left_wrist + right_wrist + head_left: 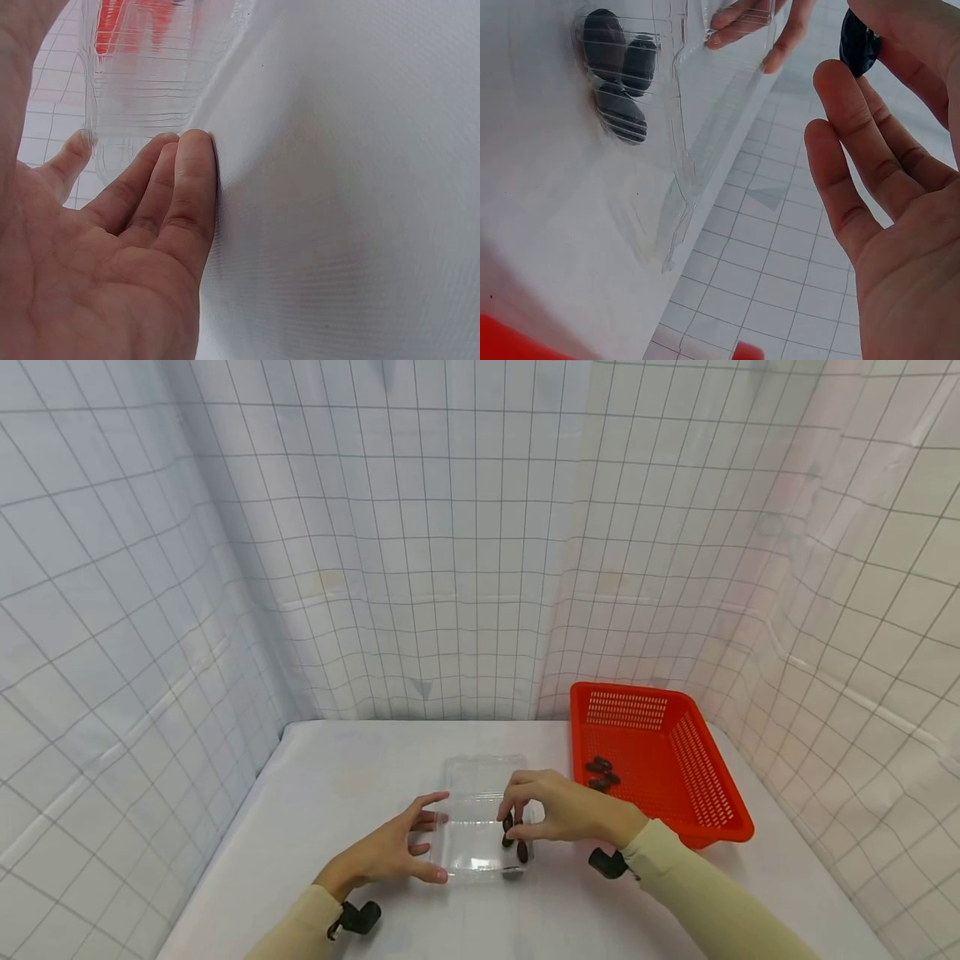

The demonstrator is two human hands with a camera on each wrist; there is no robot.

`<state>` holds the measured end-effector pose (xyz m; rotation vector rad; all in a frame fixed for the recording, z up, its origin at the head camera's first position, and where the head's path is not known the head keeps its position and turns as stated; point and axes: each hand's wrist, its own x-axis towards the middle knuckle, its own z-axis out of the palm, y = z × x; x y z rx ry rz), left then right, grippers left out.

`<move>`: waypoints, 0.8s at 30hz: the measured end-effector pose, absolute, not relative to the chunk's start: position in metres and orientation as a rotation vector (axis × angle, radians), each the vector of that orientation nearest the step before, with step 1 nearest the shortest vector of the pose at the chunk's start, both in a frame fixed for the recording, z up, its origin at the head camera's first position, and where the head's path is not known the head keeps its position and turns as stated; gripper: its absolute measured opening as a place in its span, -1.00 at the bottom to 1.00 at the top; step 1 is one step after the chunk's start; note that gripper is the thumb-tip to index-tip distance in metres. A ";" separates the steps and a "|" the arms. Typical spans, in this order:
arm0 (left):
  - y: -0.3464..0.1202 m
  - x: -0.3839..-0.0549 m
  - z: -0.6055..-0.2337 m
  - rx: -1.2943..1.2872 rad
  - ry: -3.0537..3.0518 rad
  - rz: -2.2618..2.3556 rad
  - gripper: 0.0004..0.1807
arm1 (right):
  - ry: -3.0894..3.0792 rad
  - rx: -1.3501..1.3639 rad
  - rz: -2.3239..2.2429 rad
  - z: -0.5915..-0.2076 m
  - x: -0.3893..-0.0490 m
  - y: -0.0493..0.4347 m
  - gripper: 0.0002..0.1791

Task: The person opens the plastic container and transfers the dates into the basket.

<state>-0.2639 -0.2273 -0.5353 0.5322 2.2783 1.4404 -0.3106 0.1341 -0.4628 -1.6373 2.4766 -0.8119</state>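
Observation:
A clear plastic clamshell box (pixel 472 847) lies on the white table with its lid (pixel 483 770) folded back on the far side. My left hand (pixel 386 852) is at its left side, fingers spread and fairly straight; in the left wrist view the fingertips (pixel 196 146) are right at the box's edge. Over the box's right part, my right hand (pixel 558 806) pinches a dark, glossy oval piece (pixel 859 45) between thumb and fingers. Several more such pieces (pixel 621 112) sit inside the box near its right wall.
To the right stands a red perforated plastic basket (pixel 628 690), with several dark oval pieces (pixel 602 774) at its left side. White curtains with a grid pattern (pixel 450 568) close in the table (pixel 337 768) at the back and both sides.

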 end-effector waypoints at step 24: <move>-0.229 -0.265 -0.535 0.540 2.269 1.438 0.40 | 2.685 -1.479 -0.849 -0.451 -0.317 0.184 -0.75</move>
